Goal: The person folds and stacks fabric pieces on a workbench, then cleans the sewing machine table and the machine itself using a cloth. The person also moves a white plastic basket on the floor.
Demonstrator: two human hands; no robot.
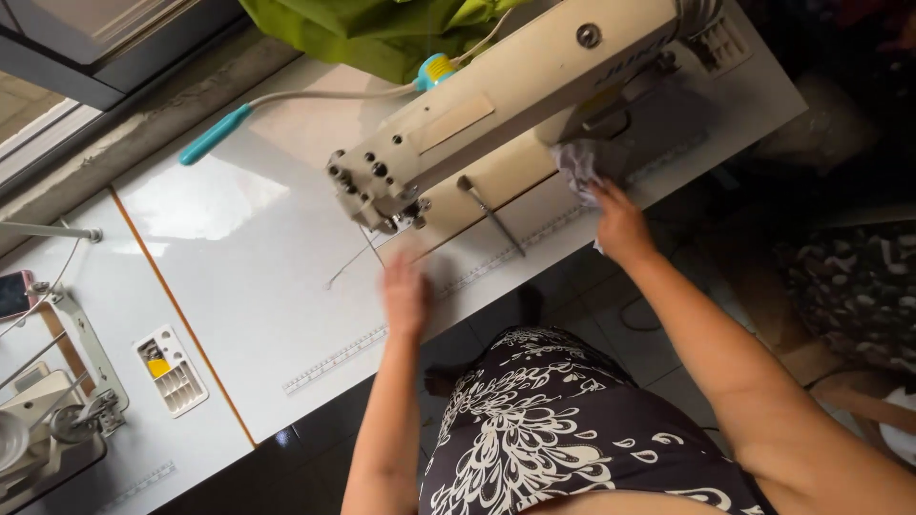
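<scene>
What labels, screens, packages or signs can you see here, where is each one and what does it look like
Badge on the sewing machine: dark lettering on the cream arm, near its right end.
Yellow sticker: small, on the machine's front face below that.
Phone: far left edge, pink case, dark screen.
Printed ruler strip: along the white table's front edge.

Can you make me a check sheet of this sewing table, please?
Surface: white table, tape rule along its front edge.
Job's things: cream sewing machine; pale crumpled cloth under its arm.
Clutter: small parts tray; green fabric at the back.
Grips: right hand on the cloth; left hand blurred, over the table edge.
Cables: pale cord with teal handle.
Surroundings: dark tiled floor; second machine to the left.
</scene>
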